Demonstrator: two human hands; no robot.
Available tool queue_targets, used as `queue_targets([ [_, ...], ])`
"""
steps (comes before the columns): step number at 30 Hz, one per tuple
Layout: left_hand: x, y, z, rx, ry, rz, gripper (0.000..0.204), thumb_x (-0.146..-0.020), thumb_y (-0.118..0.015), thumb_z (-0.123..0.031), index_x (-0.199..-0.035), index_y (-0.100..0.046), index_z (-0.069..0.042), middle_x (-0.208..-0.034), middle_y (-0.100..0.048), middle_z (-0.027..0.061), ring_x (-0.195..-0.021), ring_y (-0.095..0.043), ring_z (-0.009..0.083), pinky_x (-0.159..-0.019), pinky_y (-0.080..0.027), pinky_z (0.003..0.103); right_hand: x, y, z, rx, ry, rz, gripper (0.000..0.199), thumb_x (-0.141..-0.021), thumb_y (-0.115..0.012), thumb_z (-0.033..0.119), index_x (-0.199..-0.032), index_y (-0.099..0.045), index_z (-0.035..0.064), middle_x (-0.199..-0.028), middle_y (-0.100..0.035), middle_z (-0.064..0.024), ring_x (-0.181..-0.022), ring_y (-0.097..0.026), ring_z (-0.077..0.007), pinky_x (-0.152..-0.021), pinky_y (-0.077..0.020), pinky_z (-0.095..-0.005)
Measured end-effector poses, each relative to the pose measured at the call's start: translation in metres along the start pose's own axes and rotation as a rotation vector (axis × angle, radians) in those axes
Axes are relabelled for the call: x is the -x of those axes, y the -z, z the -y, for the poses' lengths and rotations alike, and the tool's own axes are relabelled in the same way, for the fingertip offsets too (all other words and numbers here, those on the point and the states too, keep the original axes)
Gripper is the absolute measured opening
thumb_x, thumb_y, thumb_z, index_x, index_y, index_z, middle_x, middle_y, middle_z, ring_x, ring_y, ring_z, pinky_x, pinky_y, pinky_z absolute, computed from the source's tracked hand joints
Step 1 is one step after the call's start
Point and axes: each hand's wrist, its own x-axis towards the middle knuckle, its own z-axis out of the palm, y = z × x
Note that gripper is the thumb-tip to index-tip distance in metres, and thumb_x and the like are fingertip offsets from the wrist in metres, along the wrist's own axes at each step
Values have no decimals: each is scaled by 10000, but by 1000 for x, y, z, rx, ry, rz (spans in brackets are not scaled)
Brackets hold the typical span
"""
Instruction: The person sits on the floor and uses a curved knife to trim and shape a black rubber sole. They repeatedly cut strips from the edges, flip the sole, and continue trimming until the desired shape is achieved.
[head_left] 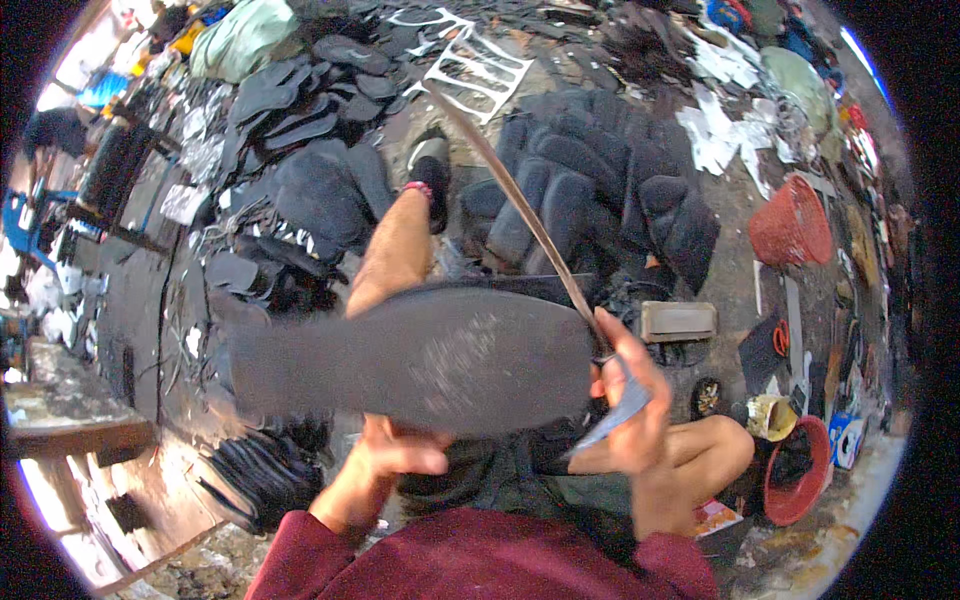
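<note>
A large dark sole-shaped sheet [470, 365], blurred at its left end and scuffed pale in the middle, spans the space above my lap. My left hand [400, 450] supports it from below, with the thumb showing and the other fingers hidden under it. At the sheet's right end, my right hand [635, 395] is closed around the near end of a long, narrow brownish strip [520, 205]. This strip slants away to the upper left; whether it is a blade or a cut strip I cannot tell. A grey-blue pointed flap [612, 415] sticks out by the right palm.
Dark padded pieces [570, 180] lie heaped ahead, with stacked soles [315, 90] farther left. To the right are a red basket [790, 222], a pale rectangular block [680, 321], orange-handled scissors [780, 338] and a red tub [798, 480]. A wooden bench [80, 437] stands left.
</note>
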Motion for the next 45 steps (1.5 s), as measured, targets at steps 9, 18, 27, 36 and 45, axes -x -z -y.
queue_targets([
  [9, -62, -71, 39, 216, 69, -649, 449, -869, -759, -175, -1252, -554, -59, -1106, -646, 48, -1011, -640, 203, -881, -549, 375, 106, 19, -38, 276, 44, -191, 399, -976, -508, 84, -1356, -555, -29, -982, -659, -148, -832, -602, -265, -786, -492, -373],
  [18, -30, -46, 71, -151, 143, -696, 581, -819, -781, -227, -1301, -507, -52, -1101, -630, 64, -975, -636, 224, -856, -544, 390, 132, 36, -47, 473, 54, -149, 355, -920, -586, 58, -1267, -650, 96, -899, -649, -142, -748, -621, -337, -677, -514, -442],
  [27, 5, -12, 53, -250, 334, -597, 702, -697, -874, -131, -1276, -496, -12, -1081, -643, 103, -965, -660, 244, -862, -567, 399, 35, -5, -58, 494, 76, 78, 459, -873, -582, -40, -1303, -632, 113, -820, -582, -122, -696, -601, -291, -621, -489, -375],
  [36, 12, -16, 45, -387, 453, -356, 821, -651, -933, -180, -1330, -505, -4, -1150, -639, 107, -1086, -619, 228, -956, -503, 387, -60, -78, -75, 374, 230, -200, 462, -923, -633, 201, -1378, -587, 268, -818, -571, -75, -722, -632, -282, -622, -525, -398],
  [45, -18, -19, -20, -210, 294, -505, 331, -946, -665, -277, -1180, -647, -44, -1064, -698, 33, -942, -649, 151, -873, -505, 305, 34, -67, -42, 273, 175, -43, 437, -869, -682, 128, -1303, -661, 172, -904, -616, -88, -811, -624, -275, -716, -519, -357],
])
